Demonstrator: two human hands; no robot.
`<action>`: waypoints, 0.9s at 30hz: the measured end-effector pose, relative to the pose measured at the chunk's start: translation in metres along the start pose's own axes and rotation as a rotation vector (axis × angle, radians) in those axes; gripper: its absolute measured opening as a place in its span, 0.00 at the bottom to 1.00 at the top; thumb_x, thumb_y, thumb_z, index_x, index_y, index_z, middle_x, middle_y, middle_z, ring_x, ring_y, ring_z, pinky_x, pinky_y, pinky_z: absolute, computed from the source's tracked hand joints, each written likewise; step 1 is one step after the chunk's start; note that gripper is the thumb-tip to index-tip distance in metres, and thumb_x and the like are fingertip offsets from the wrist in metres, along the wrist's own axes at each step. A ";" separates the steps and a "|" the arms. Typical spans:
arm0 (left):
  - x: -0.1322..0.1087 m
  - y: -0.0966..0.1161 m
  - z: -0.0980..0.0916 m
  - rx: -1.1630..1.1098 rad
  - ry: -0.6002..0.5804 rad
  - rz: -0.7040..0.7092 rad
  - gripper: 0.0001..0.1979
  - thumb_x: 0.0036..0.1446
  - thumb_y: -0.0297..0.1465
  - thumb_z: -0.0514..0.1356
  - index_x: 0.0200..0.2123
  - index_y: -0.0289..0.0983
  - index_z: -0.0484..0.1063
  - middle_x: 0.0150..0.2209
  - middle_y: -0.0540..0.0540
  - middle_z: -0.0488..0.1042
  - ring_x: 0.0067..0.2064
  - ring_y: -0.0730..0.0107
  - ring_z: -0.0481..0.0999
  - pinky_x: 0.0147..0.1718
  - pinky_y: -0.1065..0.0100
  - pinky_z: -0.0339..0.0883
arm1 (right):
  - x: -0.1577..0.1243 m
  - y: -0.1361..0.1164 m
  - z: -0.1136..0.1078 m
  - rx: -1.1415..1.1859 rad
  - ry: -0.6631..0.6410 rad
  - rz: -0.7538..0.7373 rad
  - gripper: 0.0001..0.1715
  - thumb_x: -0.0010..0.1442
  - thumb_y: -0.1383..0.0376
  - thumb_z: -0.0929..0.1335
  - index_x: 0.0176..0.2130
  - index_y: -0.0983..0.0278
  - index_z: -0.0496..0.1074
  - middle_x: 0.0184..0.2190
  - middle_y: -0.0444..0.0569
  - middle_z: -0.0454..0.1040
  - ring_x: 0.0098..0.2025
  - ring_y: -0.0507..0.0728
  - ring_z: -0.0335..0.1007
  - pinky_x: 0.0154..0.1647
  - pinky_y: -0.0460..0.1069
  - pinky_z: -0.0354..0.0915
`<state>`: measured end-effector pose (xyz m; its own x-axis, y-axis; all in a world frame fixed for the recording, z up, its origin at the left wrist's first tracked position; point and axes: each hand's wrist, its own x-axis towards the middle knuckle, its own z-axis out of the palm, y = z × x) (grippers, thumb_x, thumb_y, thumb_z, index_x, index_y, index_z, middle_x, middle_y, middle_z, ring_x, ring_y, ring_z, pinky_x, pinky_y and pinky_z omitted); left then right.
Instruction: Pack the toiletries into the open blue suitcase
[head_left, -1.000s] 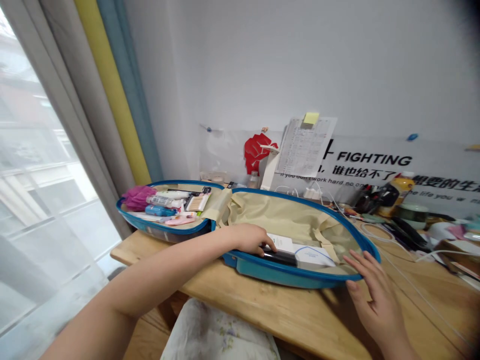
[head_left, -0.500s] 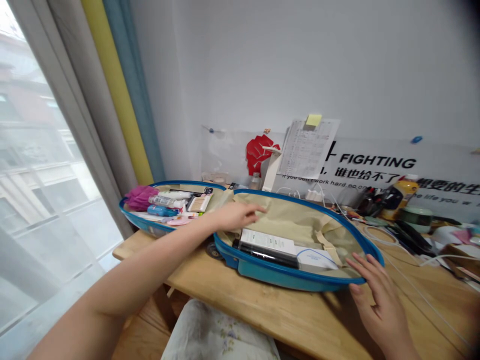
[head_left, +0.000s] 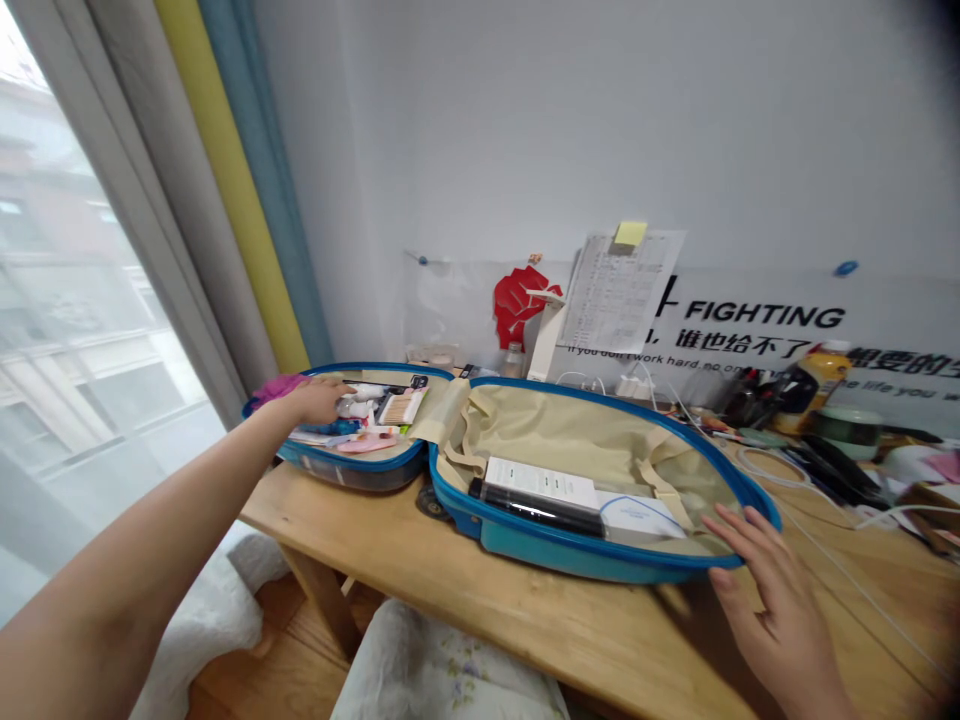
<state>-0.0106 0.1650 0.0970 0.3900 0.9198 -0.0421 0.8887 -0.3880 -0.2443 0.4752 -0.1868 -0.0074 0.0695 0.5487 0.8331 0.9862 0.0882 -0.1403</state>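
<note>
The head-worn camera looks forward and down from close above the open blue suitcase (head_left: 570, 565) on a wooden desk (head_left: 525, 620).

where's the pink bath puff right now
In the head view, the pink bath puff sits at the far left end of the left half of the open blue suitcase, partly behind the left hand.

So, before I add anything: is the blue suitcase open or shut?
Open: the blue suitcase lies spread flat on the wooden desk, both halves showing their beige lining.
</note>
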 end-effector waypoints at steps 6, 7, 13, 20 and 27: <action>-0.001 -0.009 0.009 0.059 -0.014 0.023 0.28 0.52 0.34 0.56 0.58 0.39 0.65 0.56 0.39 0.70 0.58 0.54 0.66 0.54 0.61 0.59 | 0.000 -0.001 0.000 -0.001 -0.001 -0.020 0.22 0.63 0.55 0.59 0.52 0.60 0.67 0.53 0.53 0.70 0.62 0.66 0.58 0.58 0.64 0.58; -0.001 -0.009 0.009 0.068 -0.005 0.031 0.26 0.53 0.33 0.55 0.57 0.38 0.66 0.56 0.39 0.70 0.58 0.55 0.66 0.54 0.62 0.59 | 0.001 -0.001 -0.001 -0.004 0.000 -0.028 0.22 0.64 0.55 0.59 0.53 0.60 0.67 0.53 0.53 0.70 0.62 0.66 0.58 0.58 0.64 0.58; -0.007 0.007 -0.011 0.041 0.142 0.019 0.24 0.59 0.31 0.50 0.59 0.32 0.60 0.55 0.33 0.67 0.56 0.51 0.67 0.53 0.58 0.60 | 0.002 -0.002 -0.003 -0.023 0.003 -0.063 0.21 0.64 0.56 0.59 0.53 0.61 0.66 0.52 0.55 0.70 0.61 0.66 0.58 0.57 0.62 0.59; 0.000 0.106 -0.078 -0.302 0.348 0.367 0.26 0.62 0.39 0.50 0.63 0.41 0.55 0.54 0.40 0.65 0.54 0.59 0.68 0.55 0.62 0.58 | 0.001 0.001 -0.001 -0.017 -0.006 -0.036 0.22 0.64 0.56 0.59 0.53 0.60 0.66 0.53 0.54 0.70 0.61 0.67 0.59 0.57 0.63 0.59; 0.015 0.239 -0.082 -0.355 -0.008 0.612 0.28 0.59 0.37 0.57 0.61 0.38 0.56 0.57 0.42 0.67 0.54 0.64 0.69 0.50 0.69 0.62 | 0.001 -0.002 -0.002 -0.011 0.007 -0.043 0.21 0.64 0.56 0.59 0.53 0.60 0.66 0.53 0.53 0.70 0.62 0.65 0.58 0.56 0.62 0.60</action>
<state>0.2274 0.0813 0.1175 0.8443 0.5301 -0.0784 0.5356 -0.8299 0.1559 0.4736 -0.1875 -0.0052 0.0282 0.5387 0.8420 0.9899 0.1022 -0.0985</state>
